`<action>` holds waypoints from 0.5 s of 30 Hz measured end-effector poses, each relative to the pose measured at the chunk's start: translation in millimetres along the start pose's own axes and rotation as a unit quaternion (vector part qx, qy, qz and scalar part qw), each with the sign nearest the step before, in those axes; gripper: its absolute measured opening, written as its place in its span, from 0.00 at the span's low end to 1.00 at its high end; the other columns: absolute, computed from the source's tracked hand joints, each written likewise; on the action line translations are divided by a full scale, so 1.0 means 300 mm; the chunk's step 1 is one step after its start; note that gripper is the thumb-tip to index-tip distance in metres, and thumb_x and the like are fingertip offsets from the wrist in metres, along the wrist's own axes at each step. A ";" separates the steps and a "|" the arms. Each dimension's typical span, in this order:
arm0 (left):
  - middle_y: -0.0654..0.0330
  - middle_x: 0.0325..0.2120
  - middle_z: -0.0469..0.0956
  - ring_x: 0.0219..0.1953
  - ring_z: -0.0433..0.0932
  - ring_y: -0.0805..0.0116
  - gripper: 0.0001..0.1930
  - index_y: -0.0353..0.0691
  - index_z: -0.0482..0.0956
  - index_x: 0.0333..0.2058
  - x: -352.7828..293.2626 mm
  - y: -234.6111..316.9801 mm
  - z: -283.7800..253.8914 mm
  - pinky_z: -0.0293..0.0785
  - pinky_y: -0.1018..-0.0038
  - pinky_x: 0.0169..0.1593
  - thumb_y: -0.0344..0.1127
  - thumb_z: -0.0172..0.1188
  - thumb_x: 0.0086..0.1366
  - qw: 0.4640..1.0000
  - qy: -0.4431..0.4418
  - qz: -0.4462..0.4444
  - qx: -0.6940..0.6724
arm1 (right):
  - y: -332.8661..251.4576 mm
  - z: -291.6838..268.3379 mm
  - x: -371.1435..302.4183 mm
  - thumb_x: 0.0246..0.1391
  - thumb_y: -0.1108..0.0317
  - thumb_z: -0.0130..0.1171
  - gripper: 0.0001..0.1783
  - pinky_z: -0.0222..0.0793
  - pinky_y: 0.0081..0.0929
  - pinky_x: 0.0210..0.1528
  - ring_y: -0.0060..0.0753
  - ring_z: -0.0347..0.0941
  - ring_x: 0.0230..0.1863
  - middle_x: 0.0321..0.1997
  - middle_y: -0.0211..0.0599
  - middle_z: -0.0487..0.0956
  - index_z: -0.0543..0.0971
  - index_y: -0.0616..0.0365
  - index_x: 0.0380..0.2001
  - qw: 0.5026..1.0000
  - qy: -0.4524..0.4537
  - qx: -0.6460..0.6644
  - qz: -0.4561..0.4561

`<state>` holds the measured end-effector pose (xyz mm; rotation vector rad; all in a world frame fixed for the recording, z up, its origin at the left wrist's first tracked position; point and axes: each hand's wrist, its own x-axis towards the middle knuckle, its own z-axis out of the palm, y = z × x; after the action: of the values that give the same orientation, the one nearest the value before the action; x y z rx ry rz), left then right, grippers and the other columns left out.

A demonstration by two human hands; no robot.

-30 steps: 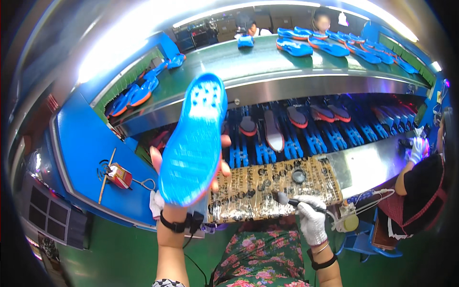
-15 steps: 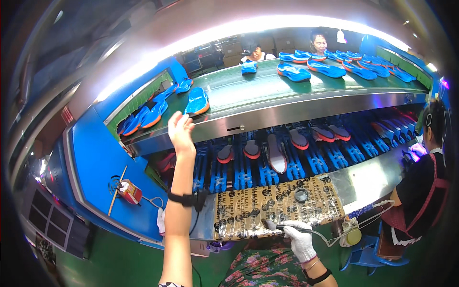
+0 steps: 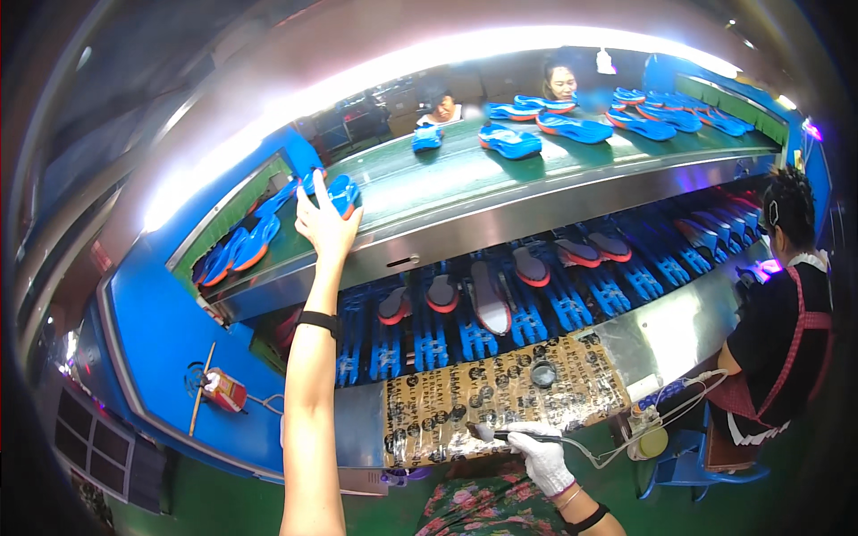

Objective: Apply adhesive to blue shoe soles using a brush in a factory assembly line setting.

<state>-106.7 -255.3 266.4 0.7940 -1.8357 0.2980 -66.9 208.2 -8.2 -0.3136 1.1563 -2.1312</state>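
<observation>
On the upper green belt [image 3: 393, 201], my left hand [image 3: 327, 230] reaches to a blue sole with an orange edge [image 3: 343, 195]. Its thumb and fingers are stretched apart around the near end of the sole; I cannot tell how firmly they touch it. My right hand [image 3: 543, 460], in a white glove, is closed on a brush [image 3: 487, 433] with a dark handle. The bristle end points left over the near edge of a board wrapped in brown printed tape [image 3: 447, 406]. A small round dish [image 3: 542, 373] stands on that board.
More blue soles [image 3: 576, 128] lie along the upper belt. Below it, several grey-bottomed shoe pieces [image 3: 490, 299] rest on blue racks [image 3: 431, 347]. A co-worker in a dark top [image 3: 778, 322] sits at the right; two people are beyond the belt. A thin hose [image 3: 608, 457] runs near my right hand.
My left hand has moved forward from in front of the sole to around its near end, with the fingers spreading. The view has shifted; my right hand still holds the brush.
</observation>
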 end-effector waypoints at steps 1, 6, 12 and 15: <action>0.38 0.68 0.56 0.63 0.66 0.34 0.62 0.57 0.48 0.75 0.001 0.058 0.008 0.63 0.43 0.63 0.50 0.79 0.45 0.995 0.058 0.082 0.022 | -0.007 -0.007 0.011 0.53 0.78 0.67 0.11 0.74 0.20 0.36 0.23 0.79 0.31 0.34 0.36 0.86 0.86 0.67 0.41 1.000 -0.003 0.014 -0.001; 0.37 0.67 0.61 0.67 0.64 0.39 0.52 0.43 0.56 0.73 -0.036 0.556 0.160 0.60 0.43 0.67 0.53 0.71 0.54 0.948 -0.152 0.195 -0.202 | -0.030 -0.048 0.052 0.54 0.79 0.66 0.10 0.74 0.19 0.38 0.22 0.79 0.33 0.36 0.36 0.86 0.85 0.66 0.41 0.998 0.053 0.017 -0.003; 0.45 0.71 0.59 0.68 0.64 0.39 0.54 0.46 0.48 0.75 -0.021 1.003 0.361 0.64 0.46 0.67 0.58 0.68 0.58 0.938 -0.279 0.154 -0.136 | -0.056 -0.125 0.057 0.55 0.78 0.67 0.11 0.76 0.20 0.42 0.24 0.81 0.36 0.37 0.37 0.87 0.86 0.66 0.42 0.996 0.084 0.021 -0.029; 0.38 0.65 0.66 0.65 0.65 0.32 0.49 0.46 0.61 0.70 0.009 1.003 0.438 0.64 0.48 0.67 0.62 0.70 0.55 0.936 -0.308 0.081 -0.148 | -0.077 -0.148 0.055 0.53 0.79 0.68 0.10 0.75 0.19 0.36 0.22 0.80 0.32 0.35 0.35 0.86 0.85 0.65 0.40 0.994 0.106 0.030 -0.020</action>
<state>-397.5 -103.2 264.2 0.5552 -2.4673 -0.1494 -111.8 234.5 -16.9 -0.0855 1.2085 -2.2718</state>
